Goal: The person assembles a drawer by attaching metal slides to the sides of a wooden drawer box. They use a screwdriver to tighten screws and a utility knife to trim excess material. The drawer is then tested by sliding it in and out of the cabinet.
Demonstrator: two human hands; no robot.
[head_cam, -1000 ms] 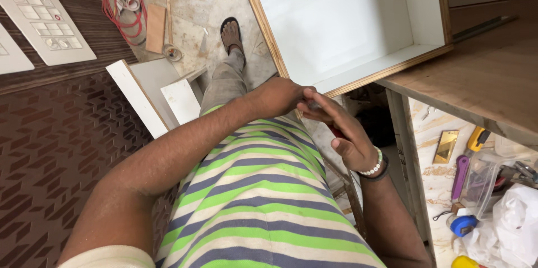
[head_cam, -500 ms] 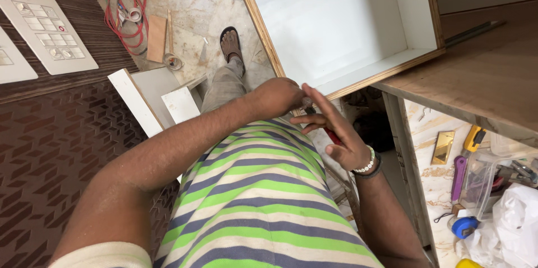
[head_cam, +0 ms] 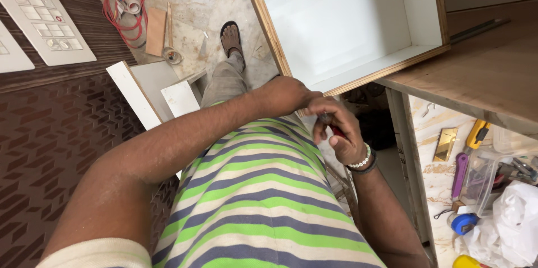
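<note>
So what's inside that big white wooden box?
The white wooden box looks empty: only its bare white bottom and side walls show. Its near corner is covered by the left hand. Beside it, the right hand pinches a small red thing, mostly hidden.

Bright, even daylight, soft shadows only. Mild glare inside the white drawer box [head_cam: 347,21] and on the plastic bag [head_cam: 513,223]. Sharp focus mid-frame; slight softness on the near forearm. Wide-angle stretching toward the edges, straight lines bowed.
</note>
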